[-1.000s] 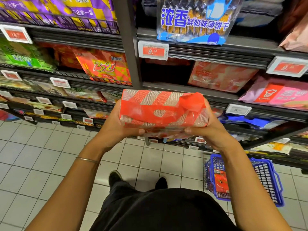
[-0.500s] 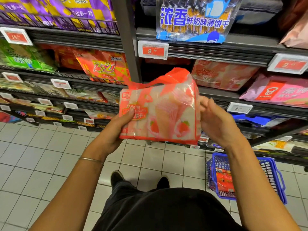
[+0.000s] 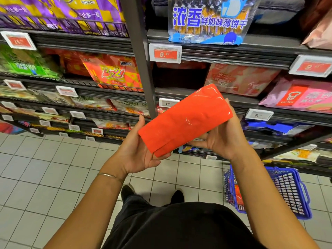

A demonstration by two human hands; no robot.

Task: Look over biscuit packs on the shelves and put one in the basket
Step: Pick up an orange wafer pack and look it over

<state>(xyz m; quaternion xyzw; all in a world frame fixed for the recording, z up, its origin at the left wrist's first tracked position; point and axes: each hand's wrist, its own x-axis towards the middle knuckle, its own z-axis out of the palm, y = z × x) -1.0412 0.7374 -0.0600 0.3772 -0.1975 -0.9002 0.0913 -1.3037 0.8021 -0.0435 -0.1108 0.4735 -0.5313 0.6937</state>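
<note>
Orange biscuit pack [image 3: 185, 119] held mid-air before the shelves [image 3: 224, 56], slanting up to the right: my left hand [image 3: 138, 153] cups its low end, my right hand [image 3: 222, 141] grips the high end. The basket [image 3: 289, 187] waits on the floor [image 3: 53, 177] under my right arm, the nearer side.

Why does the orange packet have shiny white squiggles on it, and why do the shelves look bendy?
Head view: the glossy orange packet, held by the left hand and right hand, catches light as white glare; head view: the wide-angle lens bends the shelves towards the edges.
</note>
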